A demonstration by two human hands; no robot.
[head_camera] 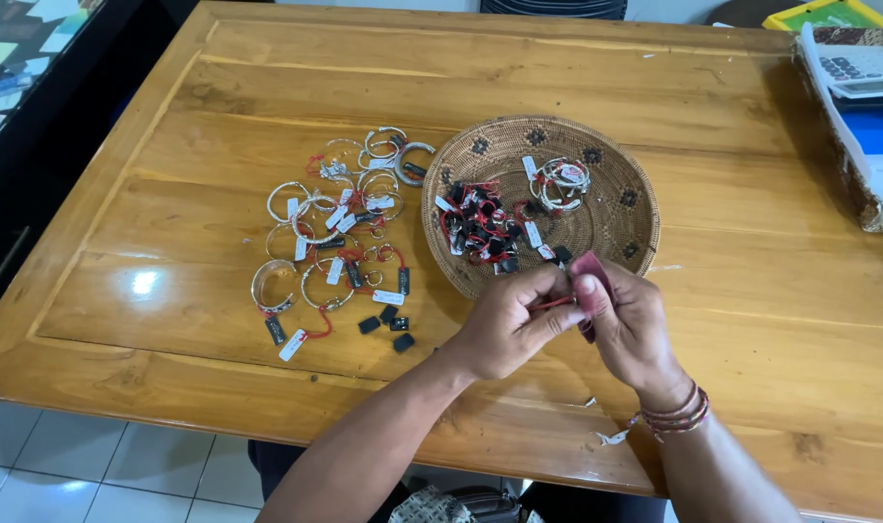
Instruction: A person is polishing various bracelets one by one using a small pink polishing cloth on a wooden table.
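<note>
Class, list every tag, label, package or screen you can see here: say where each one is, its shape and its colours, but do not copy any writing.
White tags: small rectangles on the bracelets left of the basket.
Black tags: small dark blocks on the table near the left hand.
Basket tags: white and black, with red strings, in the round woven basket.
Calculator: top right, grey keys, pale body.
Yellow-edged green box: top right corner.

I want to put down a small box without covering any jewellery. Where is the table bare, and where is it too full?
Bare wood lies along the far edge of the table, and between the woven basket and the calculator. Crowded: the bracelets left of the basket, and the near edge where both hands work.
</note>
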